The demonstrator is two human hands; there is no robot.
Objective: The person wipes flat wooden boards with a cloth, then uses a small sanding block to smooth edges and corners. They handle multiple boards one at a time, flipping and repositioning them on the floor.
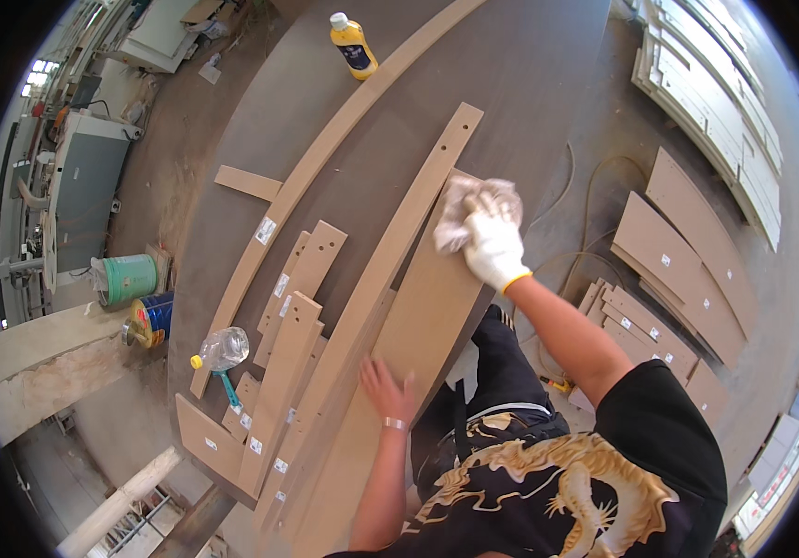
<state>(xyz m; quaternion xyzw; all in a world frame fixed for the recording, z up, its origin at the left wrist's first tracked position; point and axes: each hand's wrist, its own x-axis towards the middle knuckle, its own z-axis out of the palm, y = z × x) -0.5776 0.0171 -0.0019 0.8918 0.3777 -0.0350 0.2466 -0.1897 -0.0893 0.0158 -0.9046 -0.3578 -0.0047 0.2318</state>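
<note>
A long brown board lies along the near edge of the table. My right hand, in a white glove with a yellow cuff, presses a crumpled pale rag on the board's far end. My bare left hand rests flat on the same board nearer to me, fingers spread, with a band at the wrist. Just left of it runs a narrow long strip with holes at its far end. Shorter drilled boards with white labels lie further left.
On the dark table are a yellow bottle, a clear bottle with a yellow cap, and a teal-handled tool. Brown panels and a hose lie on the floor to the right. Buckets stand left.
</note>
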